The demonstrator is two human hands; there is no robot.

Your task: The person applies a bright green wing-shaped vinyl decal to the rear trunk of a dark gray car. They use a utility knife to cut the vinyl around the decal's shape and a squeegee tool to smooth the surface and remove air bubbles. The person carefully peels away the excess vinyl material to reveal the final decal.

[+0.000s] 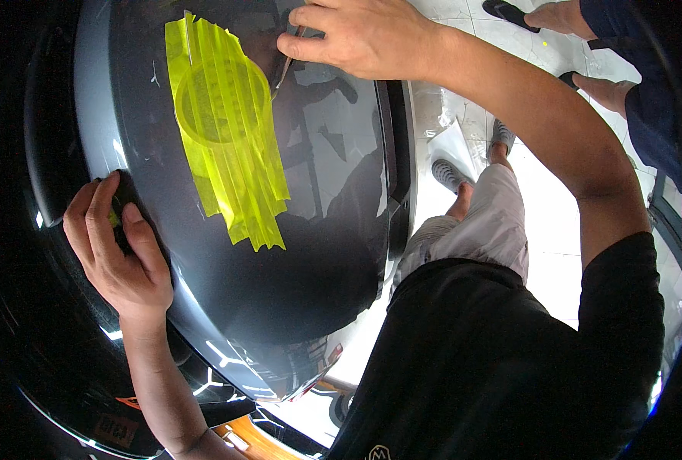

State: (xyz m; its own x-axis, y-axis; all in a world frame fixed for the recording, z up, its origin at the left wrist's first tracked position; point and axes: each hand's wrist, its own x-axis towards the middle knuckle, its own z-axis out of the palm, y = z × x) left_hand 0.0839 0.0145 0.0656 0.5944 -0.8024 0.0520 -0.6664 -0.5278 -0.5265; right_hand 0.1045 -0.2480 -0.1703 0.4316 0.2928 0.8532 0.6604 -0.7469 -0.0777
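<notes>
Strips of yellow-green masking tape (237, 180) lie on a dark grey, glossy car panel (310, 268). A round raised outline shows through the tape's upper half. At the top, my right hand (356, 38) is closed in a pinch on a slim, knife-like tool (283, 79), whose thin tip points down beside the tape's right edge. Part of the tool is hidden by the fingers. My left hand (119, 253) rests at the panel's left edge, fingers stretched and thumb apart. Between thumb and fingers shows a small yellow-green patch, which I cannot make out.
The panel's right side ends in a dark edge (398, 153). Beyond it lies a tiled floor (552, 268) with a white sheet (452, 146) near my feet. Another person's legs (617, 96) stand at the upper right. Shiny black bodywork (57, 307) curves along the left.
</notes>
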